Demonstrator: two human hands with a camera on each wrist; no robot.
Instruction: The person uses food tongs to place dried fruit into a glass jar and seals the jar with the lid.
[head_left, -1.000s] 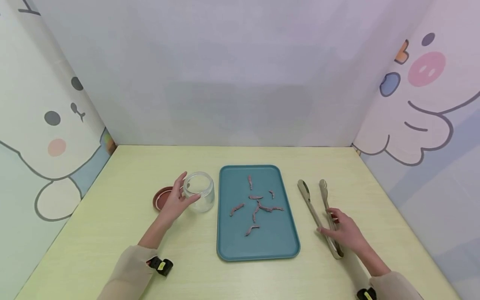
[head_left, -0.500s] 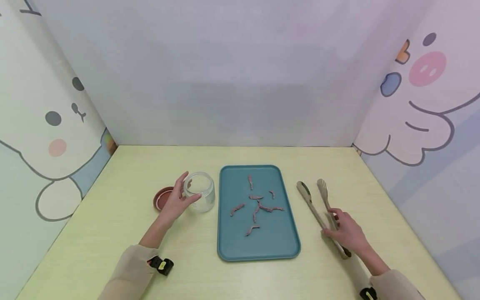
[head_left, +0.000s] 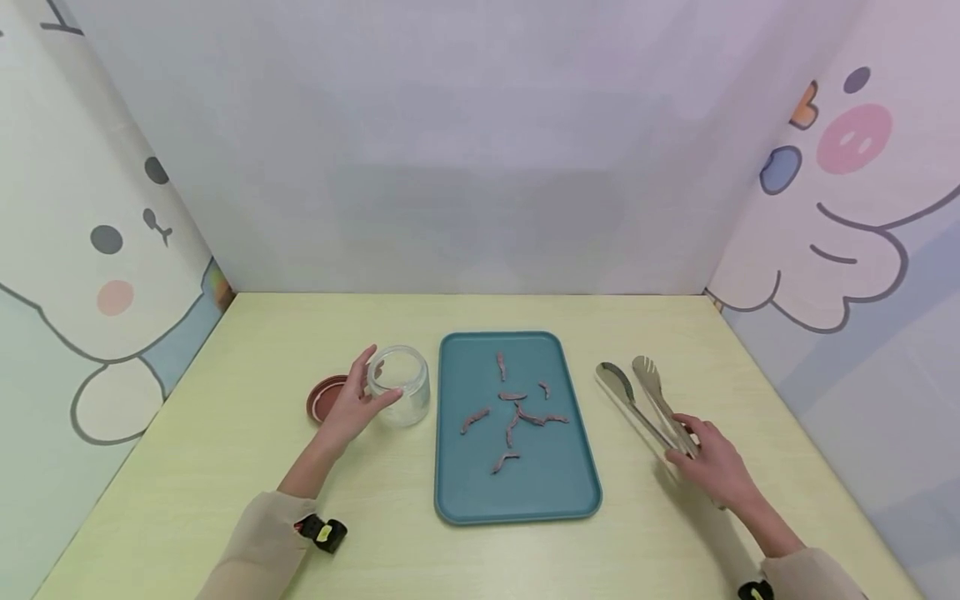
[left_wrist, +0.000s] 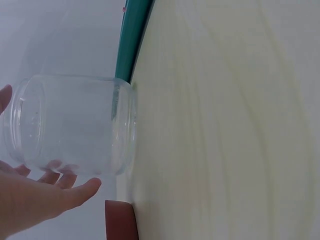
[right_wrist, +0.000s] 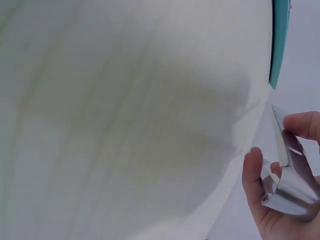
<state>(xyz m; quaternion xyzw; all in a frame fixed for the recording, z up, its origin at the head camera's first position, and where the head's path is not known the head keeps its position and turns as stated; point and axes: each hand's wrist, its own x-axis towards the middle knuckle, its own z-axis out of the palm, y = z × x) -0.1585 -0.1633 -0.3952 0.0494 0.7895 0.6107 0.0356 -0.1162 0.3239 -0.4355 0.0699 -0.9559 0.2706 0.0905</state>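
Note:
My left hand is wrapped partway round a clear glass jar, thumb in front and fingers behind near the rim. The jar stands upright on the table, its mouth uncovered; the left wrist view shows fingers along its wall. A reddish-brown round lid lies partly hidden behind this hand. On the right, my right hand grips metal serving tongs by their two arms, spoon end and fork end spread apart and pointing away from me. The bent end of the tongs shows within the hand in the right wrist view.
Between the hands lies a teal rectangular tray. Several thin, wrinkled, dull-pink strips are scattered on it. A pale wooden table carries everything, with a plain back wall and cartoon-printed side panels around it.
My right hand has taken a fuller grip on the tongs and drawn them slightly right and up, turning them as their bent end went under the hand. The left hand and jar stay put.

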